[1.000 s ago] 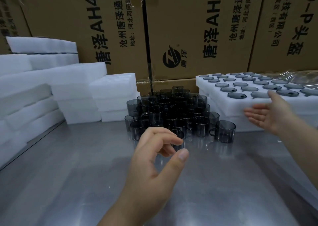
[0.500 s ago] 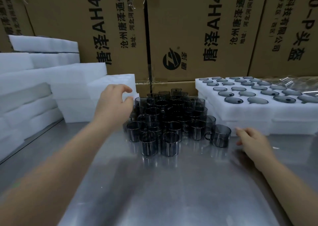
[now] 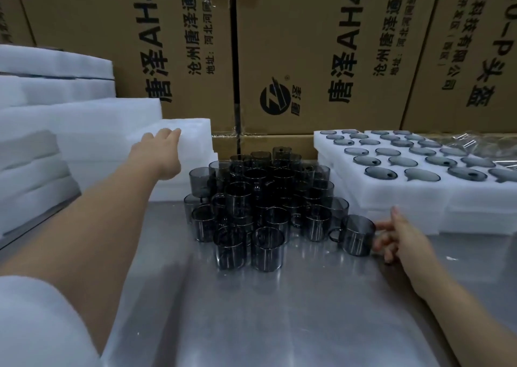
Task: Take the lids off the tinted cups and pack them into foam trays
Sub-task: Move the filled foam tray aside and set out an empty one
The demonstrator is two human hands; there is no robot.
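Several dark tinted glass cups [image 3: 263,198] stand packed together, some stacked, on the steel table [image 3: 279,310]. One handled cup [image 3: 356,235] stands apart at the cluster's right edge. My right hand [image 3: 402,238] rests on the table beside it, fingertips touching its side. My left hand [image 3: 159,149] reaches far left, fingers laid on top of a stack of white foam trays [image 3: 179,131]. A foam tray [image 3: 391,187] on the right holds tinted lids in its round pockets.
Brown printed cartons [image 3: 307,59] wall off the back. More foam sheets [image 3: 42,142] are piled along the left edge. Clear plastic wrap [image 3: 481,140] lies behind the right tray. A white foam piece [image 3: 36,324] fills the near left corner.
My left hand moved from above the cups out to the left foam stack. My right hand dropped from the lid tray to the table beside the lone cup.
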